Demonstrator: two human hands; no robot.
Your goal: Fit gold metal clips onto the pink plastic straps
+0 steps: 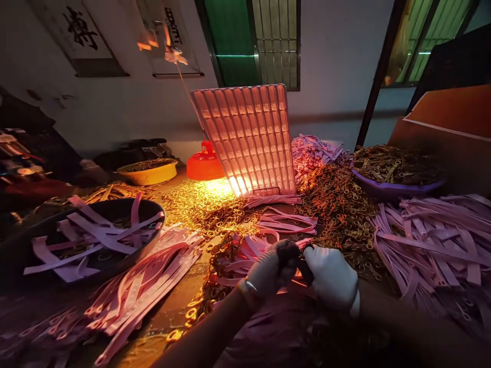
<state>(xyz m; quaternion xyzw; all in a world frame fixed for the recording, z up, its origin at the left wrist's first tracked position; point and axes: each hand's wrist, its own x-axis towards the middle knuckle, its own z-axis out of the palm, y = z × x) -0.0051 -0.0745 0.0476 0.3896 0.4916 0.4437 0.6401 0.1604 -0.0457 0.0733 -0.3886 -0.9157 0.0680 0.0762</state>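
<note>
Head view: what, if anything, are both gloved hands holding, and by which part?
It cannot be told: the left hand and right hand are close together, with any hold lost in shadow.

Brown tabletop (159, 319), thickly spread with pink straps and small metal clasps.
With twelve at the wall side: a tilted ribbed panel (249, 138) stands at twelve, its foot among the heaps; bright gold clasps (199, 207) spread at eleven, a yellow basin (149, 175) sits at ten and a dark basin (160, 225) at nine; a sheaf of pink straps (149, 283) fans across eight, loose clasps (192, 312) trail at seven; a broad strap pile (433, 235) fills three, darker clasps (337, 204) mound at two, near a purple basin (401, 190) whose underside is hidden, and more straps (318, 151) heap at one.
</note>
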